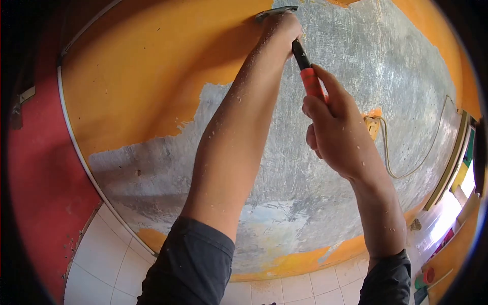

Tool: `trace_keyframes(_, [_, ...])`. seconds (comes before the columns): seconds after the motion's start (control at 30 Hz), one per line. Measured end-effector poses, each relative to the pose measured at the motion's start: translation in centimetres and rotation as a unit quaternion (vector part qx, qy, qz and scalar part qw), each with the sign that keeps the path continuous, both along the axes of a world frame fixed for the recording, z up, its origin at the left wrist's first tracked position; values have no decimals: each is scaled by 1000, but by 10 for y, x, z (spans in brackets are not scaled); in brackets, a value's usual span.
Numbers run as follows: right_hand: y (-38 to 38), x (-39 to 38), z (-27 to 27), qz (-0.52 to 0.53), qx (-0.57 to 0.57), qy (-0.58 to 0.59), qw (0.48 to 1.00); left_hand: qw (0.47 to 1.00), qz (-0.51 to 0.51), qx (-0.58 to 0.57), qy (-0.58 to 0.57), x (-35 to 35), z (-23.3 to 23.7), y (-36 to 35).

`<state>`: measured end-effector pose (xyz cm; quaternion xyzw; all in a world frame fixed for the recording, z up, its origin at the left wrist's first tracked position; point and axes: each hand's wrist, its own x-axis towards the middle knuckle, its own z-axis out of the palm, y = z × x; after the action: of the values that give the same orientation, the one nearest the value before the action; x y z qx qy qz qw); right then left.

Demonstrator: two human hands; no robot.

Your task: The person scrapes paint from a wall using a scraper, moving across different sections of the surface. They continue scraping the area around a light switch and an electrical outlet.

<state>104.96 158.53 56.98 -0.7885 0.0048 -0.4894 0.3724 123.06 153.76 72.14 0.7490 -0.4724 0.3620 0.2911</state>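
Note:
Near the top of the view, my left hand (284, 26) is closed around the upper part of a scraper, just below its flat metal blade (277, 11), which is against the orange paint (168, 66). Lower on the same tool, my right hand (333, 119) wraps round the red and black handle (311, 81). Bare grey plaster (356, 56) shows behind and to the right of the hands, with a ragged paint edge at the left. Small pale flakes cling to both forearms. The left fingers are partly hidden.
An orange-yellow socket box (372, 126) with a pale cable (387, 152) hangs on the wall at right. White pipe (76, 137) borders a red wall (43, 178) at left. White tiles (295, 287) lie below. A green and red container (426, 277) stands lower right.

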Motion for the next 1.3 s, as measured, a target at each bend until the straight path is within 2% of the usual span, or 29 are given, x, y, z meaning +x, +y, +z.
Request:
trace_keyframes(0.03, [-3,1,-6,6,-15,1,1000,979,-128,-68,141,8,-6,-5])
trace_keyframes(0.07, [-4,0,-16,6,-15,-1,1000,919,-250,-132,275,16,-14,-10])
trace_keyframes(0.1, [-4,-2,-27,5,-6,-2,1000,927,-283,-160,190,59,-21,-47])
trace_keyframes(0.13, [-2,-4,-36,4,2,-1,1000,802,-319,-311,399,-3,-45,-11])
trace_keyframes(0.2, [-2,-4,-37,12,18,0,1000,747,-346,-328,463,-25,-50,6])
trace_keyframes(0.23, [-5,-2,-33,13,6,-14,1000,747,-346,-330,461,-22,-44,7])
trace_keyframes(0.3, [-6,2,-17,-9,-12,-16,1000,894,-286,-150,311,-5,-18,2])
trace_keyframes(0.33, [0,-4,-7,-9,-10,-14,1000,936,-248,-103,226,30,5,-32])
trace_keyframes(0.37, [7,-11,4,9,28,4,1000,936,-247,-103,228,27,3,-31])
trace_keyframes(0.4, [12,-15,9,29,65,21,997,913,-276,-127,273,19,-2,-22])
trace_keyframes(0.43, [5,-12,5,5,23,14,1000,886,-305,-152,315,7,-8,-11])
trace_keyframes(0.5, [3,-16,-14,21,18,13,1000,821,-363,-194,396,-17,-29,5])
trace_keyframes(0.53, [3,-18,-25,34,12,14,999,752,-401,-254,457,-25,-45,10])
trace_keyframes(0.6, [1,-15,-30,27,34,-2,999,710,-396,-340,474,-34,-52,11])
trace_keyframes(0.63, [-2,-13,-24,28,21,2,999,708,-399,-339,474,-21,-39,3])
trace_keyframes(0.67, [-6,-11,-17,29,10,10,999,848,-321,-247,342,-2,-19,-5])
trace_keyframes(0.7, [-6,-8,-4,-16,-18,22,999,944,-227,-141,193,12,-6,-15])
trace_keyframes(0.83, [12,-24,32,11,65,43,997,944,-225,-94,223,15,4,-22])
trace_keyframes(0.93, [18,-35,10,11,71,61,996,944,-225,-70,232,-1,-2,-12])
trace_keyframes(0.97, [21,-38,4,36,97,75,992,854,-322,-184,364,-19,-26,-1])
trace_keyframes(1.0, [21,-32,-4,48,102,49,992,723,-407,-288,478,-30,-37,5])
trace_keyframes(1.03, [18,-30,-2,43,93,57,993,713,-420,-288,481,-26,-33,1])
trace_keyframes(1.07, [16,-28,3,40,86,68,993,713,-422,-289,480,-9,-15,-10])
trace_keyframes(1.1, [13,-23,11,39,84,69,993,855,-332,-182,354,19,15,-27])
trace_keyframes(1.13, [10,-16,24,37,66,58,995,950,-225,-63,209,13,25,-13])
trace_keyframes(1.17, [7,-13,34,35,48,46,997,907,-269,-96,310,1,31,-4])
trace_keyframes(1.3, [9,-22,30,39,83,59,994,921,-237,-86,298,2,31,-7])
